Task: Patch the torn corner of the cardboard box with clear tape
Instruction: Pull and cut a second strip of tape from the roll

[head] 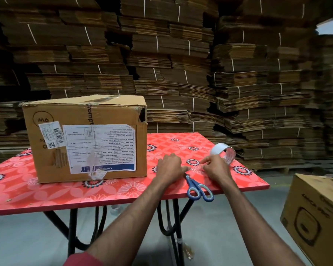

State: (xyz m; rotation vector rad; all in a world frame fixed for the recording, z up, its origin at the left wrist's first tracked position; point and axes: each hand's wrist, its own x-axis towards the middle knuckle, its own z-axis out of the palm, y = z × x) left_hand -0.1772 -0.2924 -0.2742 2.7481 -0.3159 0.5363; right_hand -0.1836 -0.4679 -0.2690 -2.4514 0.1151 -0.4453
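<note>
A cardboard box (85,139) stands on the left of the red table (123,191), its white label upside down. Its top right corner (142,114) is torn open into a dark hole. To the right of the box, my right hand (216,167) holds a roll of clear tape (224,153), which stands on edge behind the fingers. My left hand (170,167) is close beside it, fingers curled and thumb reaching toward the right hand, pinching what looks like the tape's free end. The clear strip itself is hard to make out. Blue-handled scissors (198,187) lie just in front of both hands.
Tall stacks of flattened cardboard (181,64) wall in the back and right. A second box (315,215) stands on the floor at the lower right. The table's front edge runs near the scissors, with black legs (169,223) below.
</note>
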